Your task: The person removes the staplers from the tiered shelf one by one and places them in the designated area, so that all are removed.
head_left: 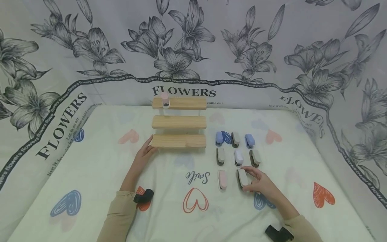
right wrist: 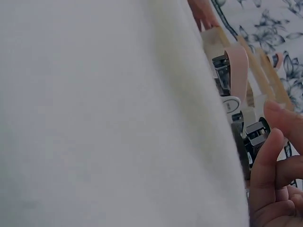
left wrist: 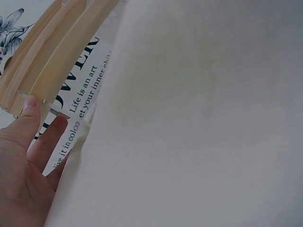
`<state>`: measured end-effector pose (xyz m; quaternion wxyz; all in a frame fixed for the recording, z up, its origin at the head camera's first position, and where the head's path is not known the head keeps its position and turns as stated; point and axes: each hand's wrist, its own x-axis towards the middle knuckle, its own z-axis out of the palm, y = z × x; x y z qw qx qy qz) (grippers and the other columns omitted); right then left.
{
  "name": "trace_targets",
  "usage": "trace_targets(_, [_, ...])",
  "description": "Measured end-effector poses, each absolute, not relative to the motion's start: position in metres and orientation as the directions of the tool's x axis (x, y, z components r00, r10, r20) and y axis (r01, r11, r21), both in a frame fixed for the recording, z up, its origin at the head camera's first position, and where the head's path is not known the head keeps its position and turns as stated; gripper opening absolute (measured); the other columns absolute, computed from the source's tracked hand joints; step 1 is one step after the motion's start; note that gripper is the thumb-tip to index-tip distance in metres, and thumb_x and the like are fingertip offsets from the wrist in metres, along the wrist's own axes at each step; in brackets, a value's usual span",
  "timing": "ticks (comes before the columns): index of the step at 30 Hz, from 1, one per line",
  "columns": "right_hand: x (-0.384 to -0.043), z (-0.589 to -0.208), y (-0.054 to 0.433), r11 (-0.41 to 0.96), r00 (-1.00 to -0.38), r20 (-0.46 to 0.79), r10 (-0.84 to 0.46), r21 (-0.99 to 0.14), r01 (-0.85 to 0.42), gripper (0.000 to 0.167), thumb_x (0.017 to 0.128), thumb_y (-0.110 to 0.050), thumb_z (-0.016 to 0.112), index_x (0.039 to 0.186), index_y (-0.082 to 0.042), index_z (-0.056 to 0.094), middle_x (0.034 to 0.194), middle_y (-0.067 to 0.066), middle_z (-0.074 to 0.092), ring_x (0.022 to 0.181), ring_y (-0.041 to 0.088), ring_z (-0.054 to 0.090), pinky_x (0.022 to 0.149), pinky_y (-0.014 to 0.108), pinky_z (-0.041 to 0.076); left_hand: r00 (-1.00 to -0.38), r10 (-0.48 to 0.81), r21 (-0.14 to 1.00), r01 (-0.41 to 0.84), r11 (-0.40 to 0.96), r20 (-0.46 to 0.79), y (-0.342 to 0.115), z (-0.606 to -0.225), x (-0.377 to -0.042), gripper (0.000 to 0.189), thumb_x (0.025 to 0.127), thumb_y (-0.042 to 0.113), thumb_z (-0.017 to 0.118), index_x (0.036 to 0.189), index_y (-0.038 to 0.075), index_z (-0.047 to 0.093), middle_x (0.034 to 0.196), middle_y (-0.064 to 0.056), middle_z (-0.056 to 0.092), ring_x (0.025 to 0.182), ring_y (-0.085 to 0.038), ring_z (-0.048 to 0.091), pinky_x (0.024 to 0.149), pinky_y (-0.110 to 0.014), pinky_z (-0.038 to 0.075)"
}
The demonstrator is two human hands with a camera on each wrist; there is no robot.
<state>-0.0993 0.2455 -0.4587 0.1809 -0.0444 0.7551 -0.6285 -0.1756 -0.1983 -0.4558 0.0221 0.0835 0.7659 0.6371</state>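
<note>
A three-tier wooden rack [head_left: 179,141] with clear supports stands mid-table, a pink mini stapler [head_left: 165,99] on its top shelf. At the left end of the lowest shelf, my left hand [head_left: 145,153] grips the rack; the left wrist view has the thumb [left wrist: 31,106] on the shelf end and a finger by the clear support. My right hand [head_left: 260,183] pinches a pale grey mini stapler [head_left: 242,178] by its two ends. In the right wrist view, fingertips sit at that stapler's dark metal end [right wrist: 258,132]. Left of it lies a pink stapler [head_left: 222,179].
Behind the right hand, more mini staplers lie in rows: blue ones [head_left: 249,140], a lavender one [head_left: 239,157] and grey ones [head_left: 220,156]. A heart-print cloth [head_left: 196,222] covers the table. A flower-print curtain [head_left: 254,90] hangs behind and at both sides.
</note>
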Motion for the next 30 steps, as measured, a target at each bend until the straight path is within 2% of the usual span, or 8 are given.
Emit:
trace_targets(9, [-0.095, -0.468, 0.241, 0.24, -0.926, -0.279, -0.253, -0.946, 0.219, 0.072, 0.069, -0.006, 0.075, 0.131, -0.004, 0.038, 0.143, 0.024, 0.016, 0.045, 0.008, 0.041, 0.042, 0.018, 0.035, -0.983, 0.16, 0.966, 0.127, 0.225, 0.092, -0.202, -0.458, -0.181, 0.058, 0.094, 0.013, 0.047, 0.142, 0.002, 0.017, 0.121, -0.027, 0.048, 0.114, -0.027, 0.044, 0.094, -0.039, 0.033])
trace_targets(13, [-0.092, -0.471, 0.241, 0.24, -0.925, -0.284, -0.252, -0.945, 0.224, 0.074, 0.069, -0.007, 0.076, 0.132, -0.003, 0.037, 0.143, 0.025, 0.014, 0.044, 0.008, 0.041, 0.042, 0.018, 0.037, -0.982, 0.167, 0.971, 0.122, 0.206, 0.088, -0.207, -0.47, -0.19, 0.059, 0.094, 0.016, 0.049, 0.143, 0.007, 0.018, 0.122, -0.025, 0.048, 0.115, -0.026, 0.044, 0.096, -0.041, 0.03])
trace_targets(17, [-0.091, -0.47, 0.242, 0.266, -0.922, -0.267, -0.281, -0.945, 0.192, 0.075, 0.069, -0.007, 0.076, 0.132, -0.001, 0.035, 0.139, 0.027, 0.022, 0.043, 0.008, 0.043, 0.042, 0.02, 0.039, -0.984, 0.16, 0.976, 0.108, 0.191, 0.077, -0.21, -0.482, -0.195, 0.061, 0.093, 0.022, 0.051, 0.144, 0.014, 0.019, 0.123, -0.021, 0.049, 0.116, -0.027, 0.042, 0.098, -0.042, 0.027])
trace_targets(20, [-0.092, -0.466, 0.244, 0.326, -0.909, -0.25, -0.333, -0.935, 0.138, 0.075, 0.072, -0.009, 0.075, 0.133, 0.0, 0.033, 0.111, 0.028, 0.051, 0.043, 0.008, 0.045, 0.043, 0.022, 0.041, -0.984, 0.157, 0.975, 0.117, 0.191, 0.088, -0.211, -0.486, -0.196, 0.063, 0.092, 0.027, 0.051, 0.144, 0.015, 0.019, 0.123, -0.021, 0.049, 0.117, -0.027, 0.042, 0.098, -0.043, 0.027])
trace_targets(23, [-0.094, -0.46, 0.246, 0.388, -0.889, -0.249, -0.385, -0.917, 0.088, 0.076, 0.074, -0.011, 0.073, 0.135, 0.002, 0.03, 0.078, 0.02, 0.059, 0.045, 0.01, 0.047, 0.045, 0.025, 0.043, -0.984, 0.155, 0.976, 0.116, 0.187, 0.087, -0.211, -0.487, -0.195, 0.063, 0.092, 0.029, 0.052, 0.144, 0.015, 0.019, 0.123, -0.021, 0.049, 0.117, -0.028, 0.042, 0.098, -0.043, 0.026])
trace_targets(24, [-0.095, -0.458, 0.247, 0.401, -0.884, -0.25, -0.395, -0.913, 0.079, 0.076, 0.074, -0.011, 0.073, 0.135, 0.002, 0.03, 0.077, 0.02, 0.06, 0.046, 0.011, 0.048, 0.045, 0.025, 0.043, -0.984, 0.155, 0.977, 0.112, 0.184, 0.084, -0.21, -0.487, -0.194, 0.063, 0.092, 0.028, 0.052, 0.144, 0.015, 0.019, 0.123, -0.021, 0.049, 0.117, -0.028, 0.042, 0.098, -0.043, 0.026])
trace_targets(26, [-0.096, -0.454, 0.248, 0.418, -0.877, -0.254, -0.408, -0.906, 0.068, 0.075, 0.074, -0.012, 0.073, 0.134, 0.003, 0.031, 0.096, 0.026, 0.058, 0.048, 0.013, 0.051, 0.046, 0.027, 0.045, -0.985, 0.157, 0.978, 0.106, 0.182, 0.077, -0.208, -0.48, -0.19, 0.062, 0.093, 0.024, 0.051, 0.144, 0.011, 0.018, 0.123, -0.023, 0.048, 0.117, -0.03, 0.041, 0.099, -0.044, 0.025])
trace_targets(30, [-0.099, -0.443, 0.25, 0.403, -0.873, -0.239, -0.425, -0.913, 0.053, 0.071, 0.076, -0.011, 0.071, 0.133, 0.007, 0.032, 0.131, 0.034, 0.031, 0.053, 0.02, 0.057, 0.048, 0.028, 0.046, -0.985, 0.157, 0.981, 0.1, 0.164, 0.075, -0.204, -0.465, -0.181, 0.06, 0.093, 0.013, 0.049, 0.143, 0.005, 0.017, 0.122, -0.027, 0.047, 0.117, -0.034, 0.039, 0.098, -0.045, 0.025])
